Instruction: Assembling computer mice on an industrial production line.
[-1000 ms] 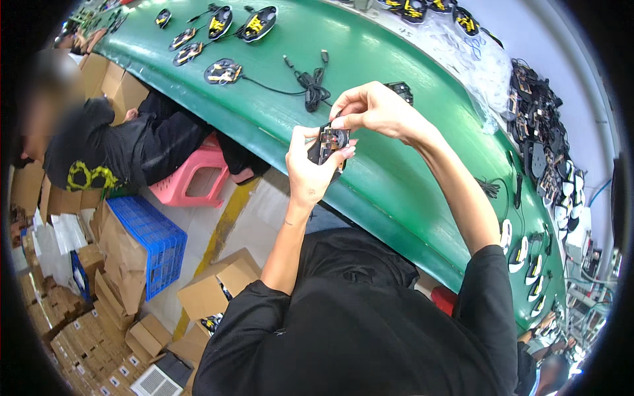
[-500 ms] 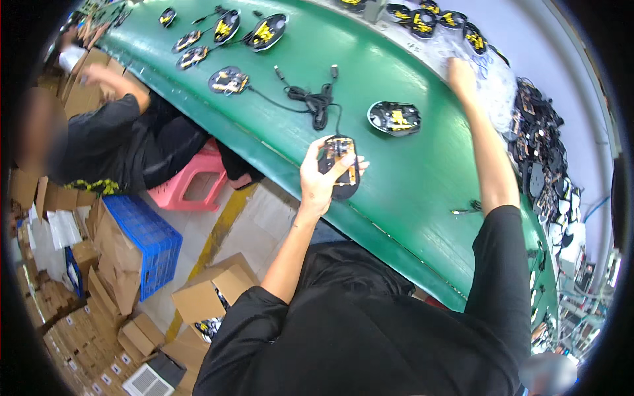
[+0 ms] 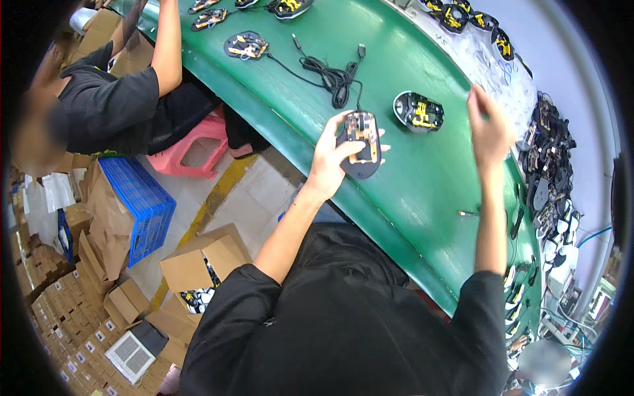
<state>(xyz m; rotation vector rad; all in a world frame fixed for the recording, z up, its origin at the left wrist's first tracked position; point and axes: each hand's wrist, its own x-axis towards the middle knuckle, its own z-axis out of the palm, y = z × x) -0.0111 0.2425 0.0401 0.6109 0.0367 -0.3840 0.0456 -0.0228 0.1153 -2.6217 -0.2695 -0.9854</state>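
My left hand [image 3: 330, 155] is closed around an opened computer mouse base [image 3: 362, 146], its circuit board facing up and my thumb across it. From its front end a black cable [image 3: 333, 78] runs to a tied bundle on the green table. My right hand [image 3: 490, 129] hangs over the table's far side, near a clear plastic bag [image 3: 502, 82]. Its fingers are drawn together and slightly blurred; whatever they hold, if anything, cannot be made out. Between the hands lies a mouse top shell [image 3: 419, 112], its inside with yellow parts facing up.
Another mouse base [image 3: 246, 46] lies farther left on the green table [image 3: 409, 191]. Dark mouse parts [image 3: 547, 155] are heaped along the right ledge, beyond more shells [image 3: 456, 16]. A co-worker [image 3: 112, 99] sits at left, near a blue crate [image 3: 148, 204] and an open carton [image 3: 205, 257].
My right hand has drawn back from the plastic bag toward me. The view has shifted, and my left hand still holds the mouse base. The co-worker's arm has moved over the table edge.
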